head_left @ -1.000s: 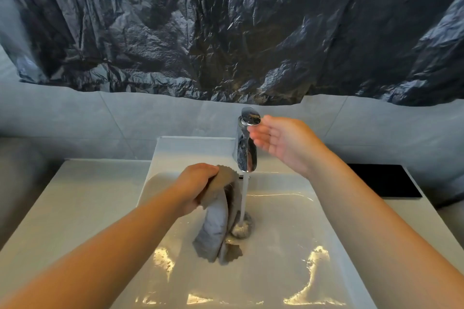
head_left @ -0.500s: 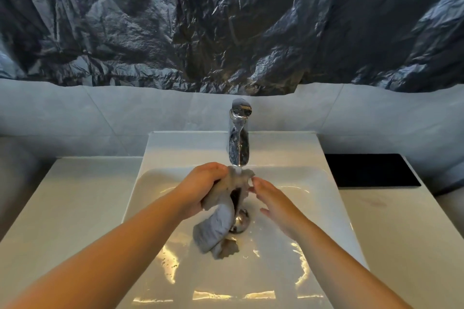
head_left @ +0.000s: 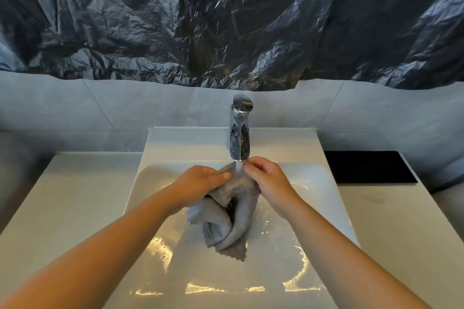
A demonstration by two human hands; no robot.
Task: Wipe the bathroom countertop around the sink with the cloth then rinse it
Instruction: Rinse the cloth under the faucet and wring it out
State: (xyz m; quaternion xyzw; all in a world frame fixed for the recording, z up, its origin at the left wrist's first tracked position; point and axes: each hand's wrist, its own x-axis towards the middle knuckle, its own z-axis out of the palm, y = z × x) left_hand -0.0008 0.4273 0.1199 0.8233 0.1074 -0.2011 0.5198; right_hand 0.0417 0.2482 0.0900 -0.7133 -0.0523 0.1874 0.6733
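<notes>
We hold the cloth [head_left: 236, 218] under the running tap [head_left: 239, 133], over the white sink [head_left: 175, 148]; left hand [head_left: 200, 183] and right hand [head_left: 268, 180] both have fingers curled round its top. A pale tabletop [head_left: 70, 195] flanks the basin, with a black mat [head_left: 366, 167] at right. Grey tiles [head_left: 125, 108] and crinkled black plastic [head_left: 226, 20] are behind.

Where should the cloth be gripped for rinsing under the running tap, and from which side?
Grip the cloth at its bunched top edge, just under the faucet spout, left hand from the left, right hand from the right. It hangs from there in twisted folds into the sink, so a top hold probably lets water run down its length.
</notes>
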